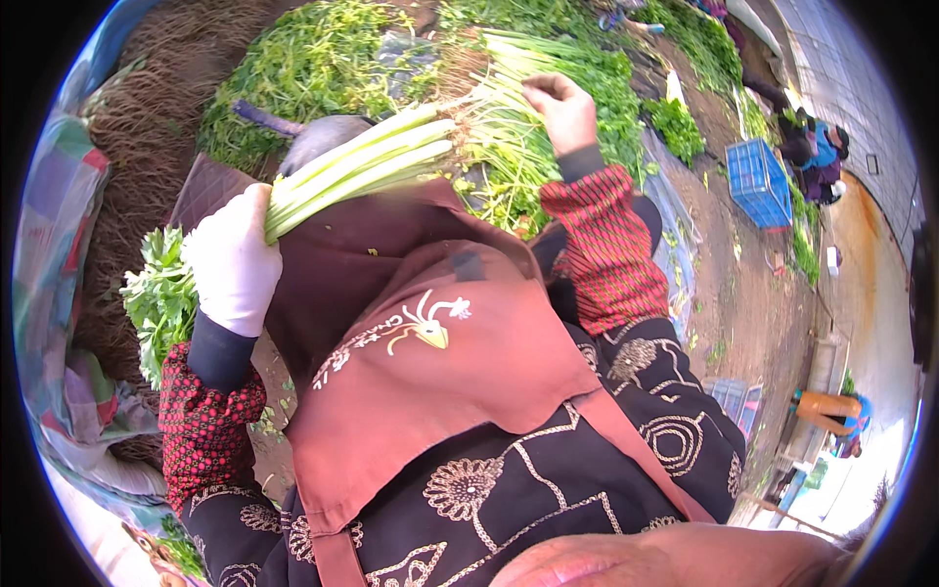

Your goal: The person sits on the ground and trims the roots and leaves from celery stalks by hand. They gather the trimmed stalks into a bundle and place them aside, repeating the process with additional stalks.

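Observation:
My left hand [233,257], in a white glove, is closed around a bunch of celery [367,165]. The pale stalks slant up over my lap. Their roots point toward the middle, and the leafy tops [158,293] stick out below the glove. My right hand [563,114] is bare, its fingers curled above loose thin stems and yellowing leaves [506,147], just beyond the root end of the bunch. Whether a thin stem is between its fingers I cannot tell. Past that hand lies a heap of celery [579,66], pale stalk ends toward me.
Trimmed greens [308,66] are heaped at the upper left, beside brown dry stalks [154,110]. A blue plastic crate [759,180] stands on the soil at the right. Farther off are a bending person [818,150] and another in orange trousers [829,411]. Plastic sheeting [667,213] covers some ground.

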The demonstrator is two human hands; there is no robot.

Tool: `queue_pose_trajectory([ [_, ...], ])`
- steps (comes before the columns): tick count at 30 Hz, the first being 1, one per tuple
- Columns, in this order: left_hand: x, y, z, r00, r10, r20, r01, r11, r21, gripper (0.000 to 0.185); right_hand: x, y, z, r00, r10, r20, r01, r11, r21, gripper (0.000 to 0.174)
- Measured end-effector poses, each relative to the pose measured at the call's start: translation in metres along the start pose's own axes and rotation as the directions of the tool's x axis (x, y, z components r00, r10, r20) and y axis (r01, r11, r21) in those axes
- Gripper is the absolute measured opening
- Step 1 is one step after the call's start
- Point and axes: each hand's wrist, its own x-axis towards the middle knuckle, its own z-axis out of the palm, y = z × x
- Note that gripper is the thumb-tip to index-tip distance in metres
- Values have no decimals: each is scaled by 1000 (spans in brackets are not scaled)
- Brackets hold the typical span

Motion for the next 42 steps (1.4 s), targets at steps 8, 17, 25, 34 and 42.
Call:
queue_pose_trajectory([
  [8,-1,-11,10,987,150,63,-151,988,11,50,-55,-91,55,547,-627,555,764,645,-24,20],
  [17,2,0,16,981,174,81,-180,981,66,70,-63,-88,142,551,-144,822,449,882,-147,26],
  [25,2,1,21,988,136,76,-139,989,46,73,-70,-92,117,498,-257,828,735,632,-246,15],
  [34,-1,9,21,991,107,77,-106,994,-17,75,-96,-69,108,516,-554,653,837,487,-249,4],
  [42,2,11,16,995,89,53,-90,996,25,80,-91,-66,103,549,-517,657,797,561,-224,9],
])
